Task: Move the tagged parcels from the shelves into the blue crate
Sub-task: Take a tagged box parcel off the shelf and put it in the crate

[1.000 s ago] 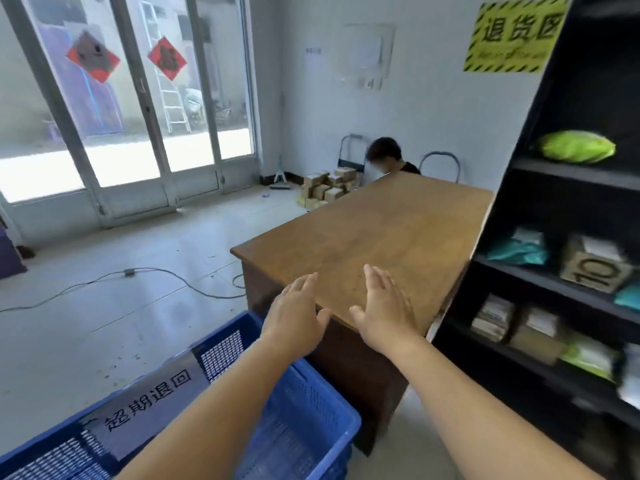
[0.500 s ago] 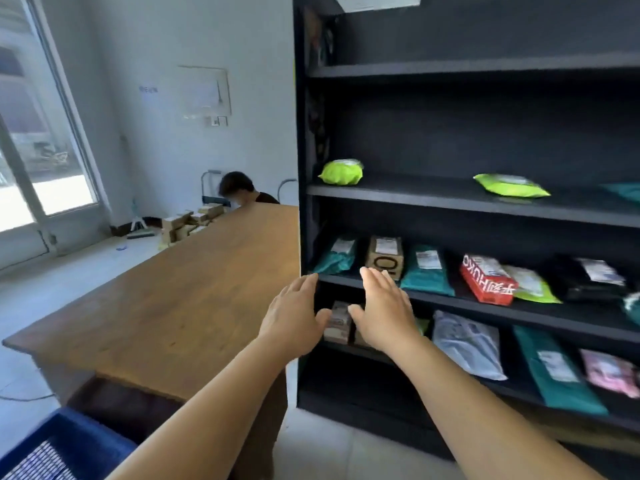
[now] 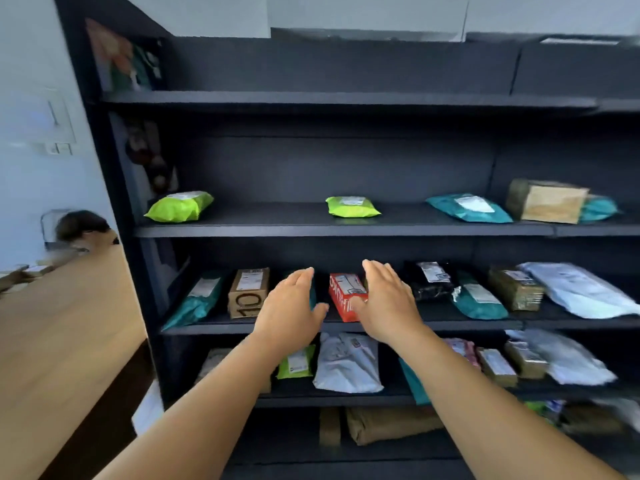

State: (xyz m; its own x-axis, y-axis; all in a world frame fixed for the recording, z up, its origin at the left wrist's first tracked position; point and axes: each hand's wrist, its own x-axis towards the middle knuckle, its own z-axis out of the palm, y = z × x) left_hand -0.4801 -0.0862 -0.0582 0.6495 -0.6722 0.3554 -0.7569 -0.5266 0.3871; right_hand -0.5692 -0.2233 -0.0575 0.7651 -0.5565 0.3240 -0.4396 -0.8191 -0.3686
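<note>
Now facing shelves (image 3: 346, 230), crate gone | left hand (image 3: 289, 311), right hand (image 3: 388, 306) spread, empty

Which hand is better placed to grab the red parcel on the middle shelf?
Right, probably. The right hand is open and already overlaps the red parcel; the left hand, also open, hovers over the teal parcel beside it.

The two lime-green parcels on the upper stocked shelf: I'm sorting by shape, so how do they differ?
The left lime-green parcel looks puffier and lies angled, one end raised; the middle lime-green parcel looks flatter and lies level. The left one sits by the shelf's left end, the other near mid-shelf. Both carry white labels on top.
</note>
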